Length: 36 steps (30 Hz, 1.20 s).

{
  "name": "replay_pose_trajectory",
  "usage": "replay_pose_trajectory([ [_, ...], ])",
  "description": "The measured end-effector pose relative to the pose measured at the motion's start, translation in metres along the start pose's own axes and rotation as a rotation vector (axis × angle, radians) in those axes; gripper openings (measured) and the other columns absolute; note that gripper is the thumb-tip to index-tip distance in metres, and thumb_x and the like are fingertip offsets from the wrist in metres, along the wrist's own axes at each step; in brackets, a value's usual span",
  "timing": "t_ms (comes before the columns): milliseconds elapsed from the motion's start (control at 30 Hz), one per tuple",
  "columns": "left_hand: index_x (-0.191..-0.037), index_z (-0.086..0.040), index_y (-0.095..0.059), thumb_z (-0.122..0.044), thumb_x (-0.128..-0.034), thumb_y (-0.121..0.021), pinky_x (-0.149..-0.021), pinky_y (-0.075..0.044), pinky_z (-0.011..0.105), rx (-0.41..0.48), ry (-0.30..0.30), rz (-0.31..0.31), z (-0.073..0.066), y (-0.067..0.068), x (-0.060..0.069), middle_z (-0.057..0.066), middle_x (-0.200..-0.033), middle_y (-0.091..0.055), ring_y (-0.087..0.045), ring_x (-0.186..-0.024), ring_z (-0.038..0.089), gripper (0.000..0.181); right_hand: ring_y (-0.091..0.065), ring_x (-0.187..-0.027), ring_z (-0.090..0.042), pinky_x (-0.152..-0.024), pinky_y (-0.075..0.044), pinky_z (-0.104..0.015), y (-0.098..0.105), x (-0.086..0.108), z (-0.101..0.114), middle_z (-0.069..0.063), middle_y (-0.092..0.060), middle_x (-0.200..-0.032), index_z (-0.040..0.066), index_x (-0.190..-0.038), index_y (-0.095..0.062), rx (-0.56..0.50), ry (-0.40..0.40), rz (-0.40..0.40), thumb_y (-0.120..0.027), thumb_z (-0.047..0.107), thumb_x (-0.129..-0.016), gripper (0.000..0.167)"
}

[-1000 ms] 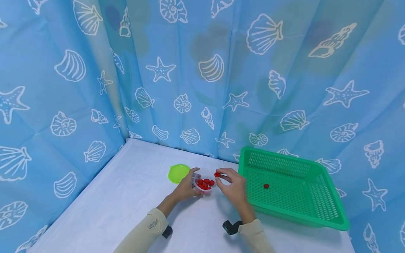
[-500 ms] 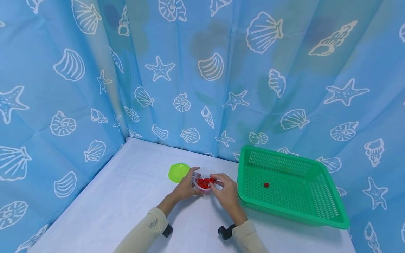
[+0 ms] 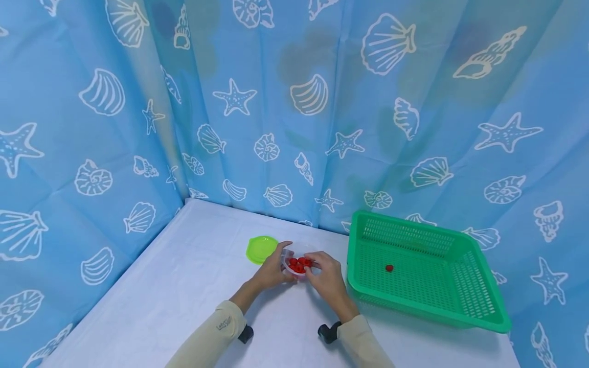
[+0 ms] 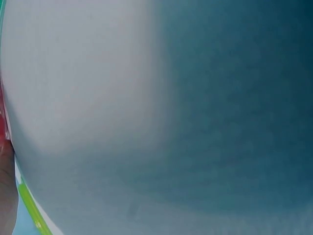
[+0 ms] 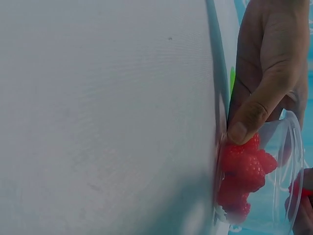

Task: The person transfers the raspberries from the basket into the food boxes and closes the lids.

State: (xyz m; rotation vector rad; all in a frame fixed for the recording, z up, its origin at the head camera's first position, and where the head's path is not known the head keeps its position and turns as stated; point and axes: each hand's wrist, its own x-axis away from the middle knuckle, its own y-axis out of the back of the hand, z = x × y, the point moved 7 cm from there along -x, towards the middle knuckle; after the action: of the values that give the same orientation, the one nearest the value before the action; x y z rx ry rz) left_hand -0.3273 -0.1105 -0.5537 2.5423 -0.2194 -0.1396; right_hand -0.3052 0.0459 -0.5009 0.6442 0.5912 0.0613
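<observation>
A clear plastic tub (image 5: 282, 147) with several red raspberries (image 5: 244, 169) in it is gripped by my left hand (image 3: 270, 272), the thumb pressed along its side. At the tub's mouth my right hand (image 3: 327, 278) pinches one raspberry (image 3: 308, 261) between thumb and fingers. The right wrist view catches only the tips of that hand, at its right edge. Just behind the left hand a lime-green lid (image 3: 262, 249) lies flat on the table. The left wrist view is mostly tablecloth, with a sliver of thumb at the left.
To the right stands a green perforated basket (image 3: 428, 319), close to my right hand. A single raspberry (image 3: 389, 268) lies on its floor. White cloth covers the table (image 3: 152, 301), and a blue shell-print curtain (image 3: 276, 117) hangs behind it.
My right hand has carried a raspberry leftward from beside the tub to its mouth, then stayed there over the last half second. The left hand keeps its hold on the tub.
</observation>
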Motion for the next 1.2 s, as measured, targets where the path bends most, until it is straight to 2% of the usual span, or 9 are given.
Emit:
replay_pose_trajectory([
  [400, -0.149, -0.021, -0.028, -0.01, -0.0707, -0.087, -0.092, -0.052, 0.037, 0.014, -0.011, 0.007, -0.003, -0.003, 0.0, 0.003, -0.134, -0.054, -0.049, -0.128, 0.023, 0.099, -0.068, -0.095, -0.015, -0.08, -0.055, -0.028, -0.002, -0.006, -0.003, -0.002, -0.069, -0.107, 0.009, -0.11, -0.072, 0.078, -0.099, 0.075, -0.083, 0.007, -0.077, 0.035],
  [667, -0.149, -0.022, -0.028, -0.011, -0.0691, -0.088, -0.091, -0.052, 0.037, 0.009, 0.002, 0.001, -0.007, -0.003, 0.001, 0.002, -0.133, -0.054, -0.05, -0.127, 0.023, 0.1, -0.068, -0.095, -0.016, -0.08, -0.056, -0.029, -0.001, -0.008, -0.003, -0.003, -0.069, -0.108, 0.008, -0.112, -0.072, 0.083, -0.119, 0.084, -0.083, 0.008, -0.077, 0.037],
  [767, -0.149, -0.022, -0.028, -0.011, -0.0686, -0.089, -0.091, -0.052, 0.037, 0.006, 0.005, -0.001, -0.007, -0.001, -0.001, 0.001, -0.133, -0.054, -0.05, -0.127, 0.023, 0.101, -0.069, -0.094, -0.018, -0.079, -0.057, -0.033, 0.001, -0.012, 0.0, -0.004, -0.068, -0.108, 0.01, -0.112, -0.072, 0.062, -0.132, 0.082, -0.083, 0.007, -0.076, 0.038],
  [900, -0.149, -0.021, -0.027, -0.011, -0.0688, -0.089, -0.091, -0.053, 0.038, 0.002, -0.006, 0.002, -0.005, 0.001, -0.004, 0.002, -0.133, -0.054, -0.05, -0.126, 0.023, 0.101, -0.069, -0.092, -0.018, -0.076, -0.058, -0.038, 0.011, -0.02, 0.008, -0.004, -0.069, -0.107, 0.011, -0.11, -0.072, 0.006, -0.142, 0.055, -0.083, 0.006, -0.075, 0.037],
  [1033, -0.149, -0.02, -0.027, -0.01, -0.0691, -0.088, -0.09, -0.053, 0.038, 0.013, 0.0, 0.003, -0.002, 0.002, -0.004, 0.003, -0.134, -0.054, -0.05, -0.126, 0.023, 0.101, -0.068, -0.095, -0.014, -0.078, -0.057, -0.032, 0.026, -0.032, 0.012, 0.002, -0.07, -0.106, 0.016, -0.108, -0.073, -0.061, -0.159, 0.025, -0.08, 0.011, -0.08, 0.029],
  [1200, -0.149, -0.02, -0.027, -0.01, -0.0693, -0.088, -0.09, -0.053, 0.038, 0.025, 0.012, 0.022, 0.001, 0.001, -0.002, 0.003, -0.136, -0.053, -0.048, -0.127, 0.024, 0.101, -0.067, -0.096, -0.014, -0.079, -0.056, -0.029, 0.059, -0.051, 0.015, 0.001, -0.071, -0.105, 0.014, -0.107, -0.074, -0.138, -0.149, 0.007, -0.075, 0.012, -0.086, 0.021],
])
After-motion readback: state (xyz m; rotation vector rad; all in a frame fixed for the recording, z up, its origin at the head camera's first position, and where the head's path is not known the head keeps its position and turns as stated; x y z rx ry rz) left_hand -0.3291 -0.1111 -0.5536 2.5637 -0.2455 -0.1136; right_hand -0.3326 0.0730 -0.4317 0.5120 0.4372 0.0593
